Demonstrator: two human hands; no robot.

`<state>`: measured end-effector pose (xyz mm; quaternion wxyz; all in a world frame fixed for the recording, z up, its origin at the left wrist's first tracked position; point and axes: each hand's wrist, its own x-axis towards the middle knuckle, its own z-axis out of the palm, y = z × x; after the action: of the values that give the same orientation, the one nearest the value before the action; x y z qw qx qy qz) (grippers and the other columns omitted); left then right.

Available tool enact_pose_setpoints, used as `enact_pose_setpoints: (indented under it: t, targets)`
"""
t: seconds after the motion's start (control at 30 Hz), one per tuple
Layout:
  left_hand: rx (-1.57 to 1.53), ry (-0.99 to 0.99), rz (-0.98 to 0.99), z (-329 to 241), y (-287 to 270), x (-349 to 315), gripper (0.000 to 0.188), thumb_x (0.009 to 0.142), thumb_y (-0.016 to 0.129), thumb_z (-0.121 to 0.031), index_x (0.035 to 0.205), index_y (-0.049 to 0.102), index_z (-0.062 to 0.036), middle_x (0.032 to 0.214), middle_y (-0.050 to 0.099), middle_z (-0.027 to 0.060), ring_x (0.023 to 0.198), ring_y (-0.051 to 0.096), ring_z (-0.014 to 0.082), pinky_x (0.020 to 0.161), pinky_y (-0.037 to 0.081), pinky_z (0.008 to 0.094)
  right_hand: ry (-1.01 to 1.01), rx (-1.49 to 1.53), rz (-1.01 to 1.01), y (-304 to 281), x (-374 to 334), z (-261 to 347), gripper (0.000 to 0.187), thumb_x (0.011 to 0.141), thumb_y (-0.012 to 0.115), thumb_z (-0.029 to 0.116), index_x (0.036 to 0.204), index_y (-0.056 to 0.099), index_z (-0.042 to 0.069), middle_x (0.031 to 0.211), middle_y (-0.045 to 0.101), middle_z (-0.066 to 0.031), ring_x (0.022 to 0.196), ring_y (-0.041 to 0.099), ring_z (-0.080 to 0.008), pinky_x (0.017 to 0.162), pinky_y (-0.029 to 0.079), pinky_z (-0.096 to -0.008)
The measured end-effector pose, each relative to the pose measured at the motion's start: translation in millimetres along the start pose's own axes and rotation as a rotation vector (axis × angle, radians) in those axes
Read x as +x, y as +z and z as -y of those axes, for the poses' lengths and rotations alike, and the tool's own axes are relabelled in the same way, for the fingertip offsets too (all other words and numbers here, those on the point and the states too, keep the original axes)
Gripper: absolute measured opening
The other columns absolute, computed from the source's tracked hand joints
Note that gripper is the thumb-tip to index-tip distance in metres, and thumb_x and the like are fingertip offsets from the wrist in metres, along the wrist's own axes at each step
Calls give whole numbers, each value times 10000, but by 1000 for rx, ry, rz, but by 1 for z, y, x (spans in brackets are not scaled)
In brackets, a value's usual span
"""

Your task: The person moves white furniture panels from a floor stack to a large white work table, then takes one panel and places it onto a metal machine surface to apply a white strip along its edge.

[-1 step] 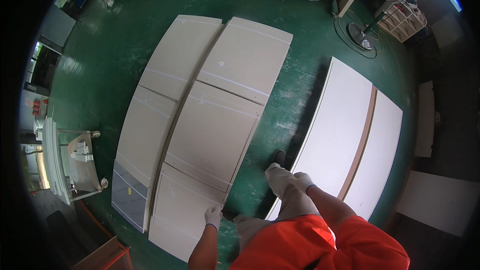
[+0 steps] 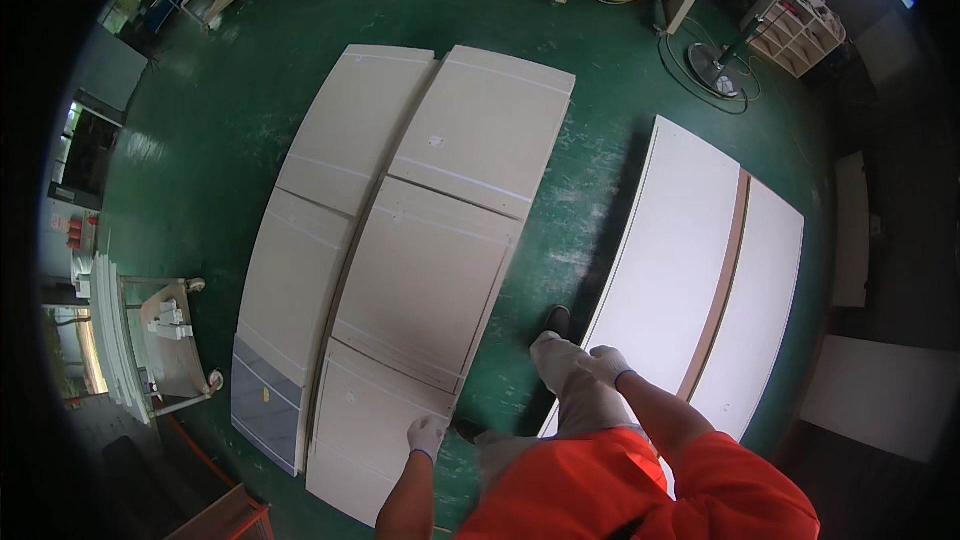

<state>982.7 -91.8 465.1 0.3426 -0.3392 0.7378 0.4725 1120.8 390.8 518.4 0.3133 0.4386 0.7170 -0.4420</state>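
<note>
My left hand (image 2: 427, 434), in a white glove, hangs above the near beige panel (image 2: 385, 395) by its right edge. Its fingers curl under and are hidden; contact with the panel cannot be made out. My right hand (image 2: 604, 365), also gloved, is held in front of my right thigh with its fingers loosely apart and nothing visible in it. More beige panels (image 2: 425, 275) with pale strap-like bands lie in two rows on the left. A grey marbled panel (image 2: 265, 410) ends the outer row. To my right is a long white panel (image 2: 665, 260).
Between the panel groups runs a green floor strip (image 2: 545, 265), where my shoe (image 2: 558, 320) stands. Beside the long panel are a brown strip (image 2: 716, 290) and another white panel (image 2: 765, 295). A wheeled cart (image 2: 165, 340) stands left; a standing fan (image 2: 735, 45) and cable are far right.
The whole view has shifted slightly, with the left panels and cart sitting a little lower in the picture. Both hands stay almost where they were; nothing is picked up or put down.
</note>
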Motion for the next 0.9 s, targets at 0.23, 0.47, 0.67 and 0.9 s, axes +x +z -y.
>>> enact_pose_setpoints:
  t: [0.23, 0.47, 0.67, 0.9]
  targets:
    - [180, 108, 279, -150, 125, -22, 140, 952, 693, -199, 927, 633, -74, 752, 568, 2, 584, 562, 127, 482, 414, 293, 47, 470, -316, -166, 4, -79, 717, 874, 764, 462, 1320, 658, -90, 1319, 681, -294, 1264, 648, -396, 1072, 515, -428]
    - [657, 384, 370, -252, 261, 5, 422, 956, 696, -376, 1135, 766, 0, 1050, 785, 133, 941, 727, 217, 872, 569, 362, 25, 295, -328, -342, 38, -70, 728, 863, 764, 494, 1310, 670, -73, 1362, 667, -267, 1317, 612, -382, 1114, 476, -407]
    - [979, 459, 481, -370, 349, 68, 478, 984, 611, -397, 1241, 724, -10, 1223, 725, 160, 1119, 656, 291, 992, 518, 391, 70, 38, -415, -491, 37, -32, 816, 839, 718, 587, 1333, 663, -61, 1371, 660, -270, 1319, 609, -388, 1116, 475, -400]
    - [1150, 765, 418, -577, 558, 137, 464, 966, 650, -391, 1210, 735, -5, 1120, 741, 139, 1034, 675, 264, 930, 537, 377, -30, -26, -514, -570, 229, -181, 919, 957, 656, 610, 1533, 430, -70, 1617, 399, -281, 1519, 355, -402, 1257, 296, -464]
